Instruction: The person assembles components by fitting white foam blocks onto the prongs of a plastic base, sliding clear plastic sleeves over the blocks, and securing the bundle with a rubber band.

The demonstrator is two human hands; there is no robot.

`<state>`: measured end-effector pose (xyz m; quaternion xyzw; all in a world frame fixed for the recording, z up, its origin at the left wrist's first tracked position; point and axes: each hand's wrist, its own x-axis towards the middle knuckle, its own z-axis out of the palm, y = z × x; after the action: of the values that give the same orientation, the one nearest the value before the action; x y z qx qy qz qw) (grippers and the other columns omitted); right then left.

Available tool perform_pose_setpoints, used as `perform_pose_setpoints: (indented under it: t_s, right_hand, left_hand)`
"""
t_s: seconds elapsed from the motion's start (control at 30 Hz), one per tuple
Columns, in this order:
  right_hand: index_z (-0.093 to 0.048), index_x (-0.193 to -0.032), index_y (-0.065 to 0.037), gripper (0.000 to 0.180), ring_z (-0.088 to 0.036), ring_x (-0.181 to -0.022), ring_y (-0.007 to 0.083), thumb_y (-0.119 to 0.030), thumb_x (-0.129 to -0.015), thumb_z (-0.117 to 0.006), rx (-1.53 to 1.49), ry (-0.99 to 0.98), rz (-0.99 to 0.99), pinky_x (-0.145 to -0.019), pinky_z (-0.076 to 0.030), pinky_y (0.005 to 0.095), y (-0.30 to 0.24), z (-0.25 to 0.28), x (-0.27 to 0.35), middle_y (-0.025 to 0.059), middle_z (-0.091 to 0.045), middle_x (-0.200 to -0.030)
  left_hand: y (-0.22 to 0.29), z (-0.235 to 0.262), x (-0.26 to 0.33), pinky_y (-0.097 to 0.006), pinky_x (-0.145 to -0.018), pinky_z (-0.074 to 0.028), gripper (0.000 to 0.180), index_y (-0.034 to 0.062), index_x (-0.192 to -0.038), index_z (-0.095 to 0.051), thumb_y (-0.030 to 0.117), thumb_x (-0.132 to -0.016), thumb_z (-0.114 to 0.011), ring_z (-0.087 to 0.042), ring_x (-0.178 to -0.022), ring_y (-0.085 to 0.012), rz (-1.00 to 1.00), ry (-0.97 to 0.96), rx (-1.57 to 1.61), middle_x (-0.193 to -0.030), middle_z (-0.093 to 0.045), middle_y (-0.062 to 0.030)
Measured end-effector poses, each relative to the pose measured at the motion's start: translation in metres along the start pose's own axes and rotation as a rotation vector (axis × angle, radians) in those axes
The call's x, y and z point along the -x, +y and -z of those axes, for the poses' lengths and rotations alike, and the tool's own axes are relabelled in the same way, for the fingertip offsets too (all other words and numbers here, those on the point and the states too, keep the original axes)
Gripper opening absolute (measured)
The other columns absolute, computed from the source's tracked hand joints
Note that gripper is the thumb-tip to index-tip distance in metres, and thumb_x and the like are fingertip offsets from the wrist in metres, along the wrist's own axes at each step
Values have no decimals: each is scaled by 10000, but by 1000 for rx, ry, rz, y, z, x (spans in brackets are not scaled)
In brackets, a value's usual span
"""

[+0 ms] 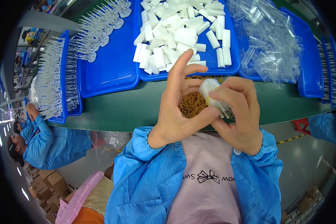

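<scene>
Right grip [239, 115] closed, pinching a white, cylinder-like bundle [209, 86] over the table edge; left grip [172, 114] open, fingers spread beside it, thumb at its lower end, contact unclear. Bundle blurred; looks light, fairly stiff, smooth and maybe slippery, likely crushable if squeezed hard. Best held round the middle, ends free. Brown rubber bands [190, 105] piled just behind. Green table [117, 112]; blue trays [108, 76] beyond with white blocks [175, 33] and clear plastic pieces [268, 48]. Room: workshop, co-worker in blue [44, 143] at left, cartons [52, 183] on grey floor.
</scene>
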<state>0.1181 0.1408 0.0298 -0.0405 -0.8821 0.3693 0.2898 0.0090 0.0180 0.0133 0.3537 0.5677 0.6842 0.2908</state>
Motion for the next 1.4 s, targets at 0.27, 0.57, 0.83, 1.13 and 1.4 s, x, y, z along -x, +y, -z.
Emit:
perform_pose_setpoints:
  t_s: [0.27,0.57,0.83,1.13,1.4]
  right_hand:
    - [-441,-1310,-19,887,-471,-1092,209,-314,-579,-849,-668,-98,-255,-918,-408,322,21,24,-5,116,-406,-1277]
    - [-428,-1328,-15,898,-460,-1117,223,-277,-575,-842,-923,-236,-342,-970,-376,337,22,25,-5,110,-416,-1215]
    - [-557,-1175,-5,684,-542,-959,234,-179,-558,-796,-585,-181,-133,-829,-449,319,18,30,-9,139,-514,-1071]
    - [-590,-1121,-10,683,-556,-864,249,-123,-482,-803,-197,-88,-8,-719,-470,331,2,29,-6,141,-529,-1032]
    - [-525,-1234,-8,816,-553,-960,276,-205,-510,-849,-437,-27,-95,-807,-466,343,8,27,-10,156,-519,-1103]
  left_hand:
    - [5,3,0,-421,-1003,-398,1060,79,-1441,-55,15,-618,-719,-492,-1163,-316,-66,83,295,-1310,-337,-200]
    - [-3,8,1,-463,-984,-407,1113,90,-1442,-59,77,-617,-806,-480,-1173,-376,-421,-77,78,-1303,-344,-251]
    - [-8,11,0,-464,-988,-397,1038,55,-1424,-154,120,-624,-813,-464,-1192,-375,-473,-193,75,-1319,-347,-239]
    - [4,22,-6,-424,-985,-390,986,31,-1391,-268,129,-592,-836,-490,-1182,-323,-277,-303,-13,-1289,-452,-229]
    - [-14,20,-6,-467,-1001,-389,1074,83,-1436,-129,130,-630,-838,-479,-1184,-372,-316,-207,225,-1253,-461,-286]
